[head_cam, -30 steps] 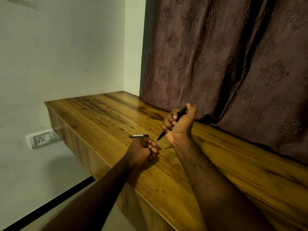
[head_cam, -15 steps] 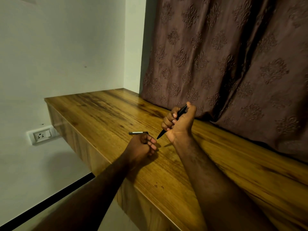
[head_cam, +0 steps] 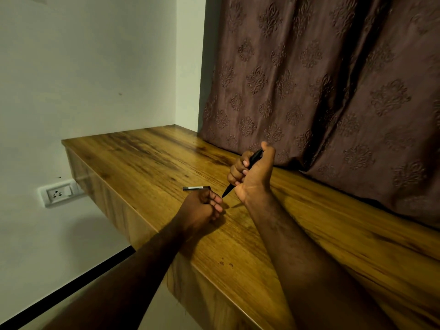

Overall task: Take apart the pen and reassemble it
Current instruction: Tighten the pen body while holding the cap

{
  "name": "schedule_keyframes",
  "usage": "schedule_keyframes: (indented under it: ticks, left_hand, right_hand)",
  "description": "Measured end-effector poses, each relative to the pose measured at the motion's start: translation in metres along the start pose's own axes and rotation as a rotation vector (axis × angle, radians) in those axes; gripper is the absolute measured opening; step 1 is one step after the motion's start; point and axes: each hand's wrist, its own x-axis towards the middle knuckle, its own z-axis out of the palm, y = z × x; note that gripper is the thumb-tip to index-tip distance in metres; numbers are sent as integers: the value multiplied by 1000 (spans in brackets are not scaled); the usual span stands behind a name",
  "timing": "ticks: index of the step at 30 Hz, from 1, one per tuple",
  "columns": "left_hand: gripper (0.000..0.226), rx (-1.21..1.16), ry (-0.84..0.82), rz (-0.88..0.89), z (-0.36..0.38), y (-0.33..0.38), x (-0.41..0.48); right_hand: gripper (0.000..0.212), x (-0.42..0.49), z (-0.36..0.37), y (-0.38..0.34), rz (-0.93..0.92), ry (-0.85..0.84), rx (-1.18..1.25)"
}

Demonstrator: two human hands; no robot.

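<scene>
While the right hand (head_cam: 252, 173) keeps its fingers wrapped round the dark pen body (head_cam: 242, 173), we hold it slanted, tip pointing down and left toward the bench (head_cam: 147, 158) and its far end rising past the thumb; that slant seems meant to offer the tip to the other hand. Our left hand (head_cam: 202, 207) rests on the wood just near and left of the tip, fingers curled in; whether it pinches some small part we cannot tell. A slim dark piece with a pale band, likely the cap (head_cam: 196, 188), lies flat on the bench touching or just beyond the left knuckles, parked within easy reach. We judge the pen partly apart, the cap off. A patterned curtain (head_cam: 333, 91) hangs behind.
</scene>
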Motion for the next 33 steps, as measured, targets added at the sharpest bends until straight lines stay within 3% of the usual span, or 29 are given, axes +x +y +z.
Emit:
schedule_keyframes:
  ticks: [33]
  left_hand:
    - [29,-78,1,-8,-1,-1,-1]
  right_hand:
    - [51,2,-2,1,-13,44,37]
